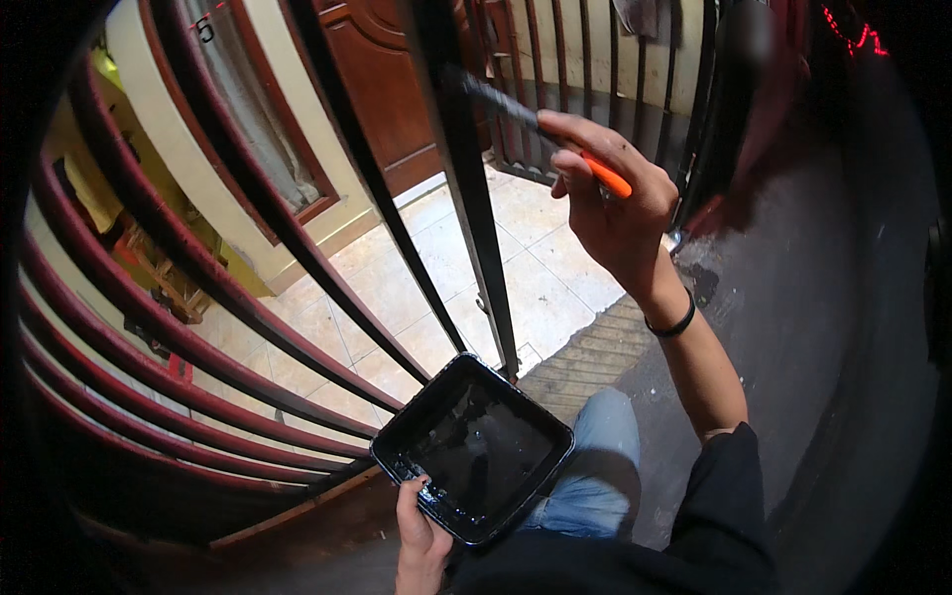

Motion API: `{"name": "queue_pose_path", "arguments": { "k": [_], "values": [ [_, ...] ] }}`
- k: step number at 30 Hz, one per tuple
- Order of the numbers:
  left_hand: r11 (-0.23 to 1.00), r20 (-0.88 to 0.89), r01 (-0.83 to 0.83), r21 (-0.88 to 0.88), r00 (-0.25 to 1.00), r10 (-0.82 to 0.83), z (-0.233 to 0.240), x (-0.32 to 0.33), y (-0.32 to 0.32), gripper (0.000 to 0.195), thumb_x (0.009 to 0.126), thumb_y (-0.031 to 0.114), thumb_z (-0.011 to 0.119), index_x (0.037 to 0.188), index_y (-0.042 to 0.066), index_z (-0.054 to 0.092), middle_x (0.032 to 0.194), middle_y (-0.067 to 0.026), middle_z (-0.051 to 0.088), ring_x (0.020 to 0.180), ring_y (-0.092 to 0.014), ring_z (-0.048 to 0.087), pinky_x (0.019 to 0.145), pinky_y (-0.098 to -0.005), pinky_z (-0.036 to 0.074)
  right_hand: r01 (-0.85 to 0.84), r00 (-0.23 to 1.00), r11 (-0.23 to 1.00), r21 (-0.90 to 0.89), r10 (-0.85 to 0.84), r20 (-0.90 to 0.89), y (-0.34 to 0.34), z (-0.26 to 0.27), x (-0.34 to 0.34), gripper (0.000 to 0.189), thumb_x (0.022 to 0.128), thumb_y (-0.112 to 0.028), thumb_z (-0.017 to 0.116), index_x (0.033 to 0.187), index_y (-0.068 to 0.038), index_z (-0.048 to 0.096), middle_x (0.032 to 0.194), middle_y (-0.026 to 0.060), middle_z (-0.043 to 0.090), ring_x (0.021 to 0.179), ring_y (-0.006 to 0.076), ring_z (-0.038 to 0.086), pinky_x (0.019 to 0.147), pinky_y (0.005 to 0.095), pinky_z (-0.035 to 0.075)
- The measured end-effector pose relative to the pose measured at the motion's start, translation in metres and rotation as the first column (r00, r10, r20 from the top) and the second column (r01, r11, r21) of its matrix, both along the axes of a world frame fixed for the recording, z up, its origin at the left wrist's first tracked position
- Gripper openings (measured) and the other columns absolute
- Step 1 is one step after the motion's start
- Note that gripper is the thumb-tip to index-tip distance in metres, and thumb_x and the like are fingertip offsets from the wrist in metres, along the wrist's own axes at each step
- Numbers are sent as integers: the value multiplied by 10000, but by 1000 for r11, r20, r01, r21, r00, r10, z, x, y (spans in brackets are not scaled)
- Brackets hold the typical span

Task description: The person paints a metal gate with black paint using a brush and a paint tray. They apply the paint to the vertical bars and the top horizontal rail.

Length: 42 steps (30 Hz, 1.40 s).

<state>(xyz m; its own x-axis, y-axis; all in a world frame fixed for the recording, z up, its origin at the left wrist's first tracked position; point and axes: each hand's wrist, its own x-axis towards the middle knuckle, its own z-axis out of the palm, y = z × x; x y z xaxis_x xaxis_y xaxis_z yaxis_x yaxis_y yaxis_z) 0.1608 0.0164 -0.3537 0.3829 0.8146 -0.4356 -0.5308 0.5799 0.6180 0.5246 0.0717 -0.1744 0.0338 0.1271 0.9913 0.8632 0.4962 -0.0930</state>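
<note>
My right hand (pixel 613 193) grips a paintbrush (pixel 513 108) with an orange handle end. The brush tip is at the wide black post (pixel 465 163) of a metal gate; whether it touches is hard to tell. My left hand (pixel 422 532) holds a square black tray (pixel 483 454) by its near left corner, thumb over the rim. Dark wet-looking paint lies in the tray. To the left of the post, one bar (pixel 379 193) is black, while the bars farther left (pixel 186 260) are dark red with black on some faces.
Behind the bars are a tiled floor (pixel 416 260), a brown wooden door (pixel 379 82) and a curtained window (pixel 260 111). More dark bars (pixel 587 59) stand at the upper right. My jeans-clad knee (pixel 606 439) is beside the tray. Grey pavement (pixel 773 320) lies to the right.
</note>
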Motion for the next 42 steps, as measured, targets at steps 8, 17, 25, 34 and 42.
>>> {"name": "queue_pose_path", "arguments": {
  "k": [8, 17, 25, 34, 42],
  "values": [
    [999, -35, -30, -10, 999, 30, 14, 11, -8, 289, 905, 236, 603, 1135, 78, 677, 992, -73, 742, 905, -236, 738, 819, -379, 624, 49, 998, 968, -245, -56, -23, -32, -134, 6, 288, 881, -99, 818, 1136, -11, 716, 1046, 156, 777, 868, 295, 782, 703, 353, 631],
    [999, -111, -52, -14, 993, 50, 50, 40, -22, 314, 892, 258, 619, 1146, 82, 677, 965, -75, 741, 833, -236, 744, 736, -392, 640, -98, 972, 986, 132, 124, -202, -1, -4, 37, 194, 939, -82, 758, 1129, -58, 724, 1081, 119, 766, 880, 302, 765, 709, 335, 607],
    [998, -149, -64, -18, 987, 60, 52, 38, -21, 368, 886, 280, 607, 1187, 74, 657, 1023, -112, 741, 897, -278, 739, 833, -440, 623, -93, 952, 921, -377, -28, -304, -39, -198, 8, 188, 927, -96, 770, 1071, 12, 717, 1028, 158, 772, 811, 300, 767, 684, 353, 614],
    [987, -239, -157, 39, 957, 162, 66, 42, -25, 471, 869, 275, 601, 1287, 57, 619, 1101, -122, 713, 970, -282, 729, 822, -432, 630, -94, 972, 988, -121, 65, -226, -11, -118, 26, 321, 888, -73, 795, 1192, -6, 717, 1104, 162, 766, 881, 289, 772, 698, 332, 604],
    [973, -259, -207, 103, 939, 228, 50, 5, -24, 516, 854, 298, 616, 1302, 43, 618, 1176, -138, 701, 1092, -298, 694, 948, -437, 590, -32, 957, 952, -306, -60, -285, -21, -214, -17, 378, 887, -45, 787, 1256, -43, 703, 1131, 165, 763, 940, 315, 772, 750, 361, 620]
  ]
}}
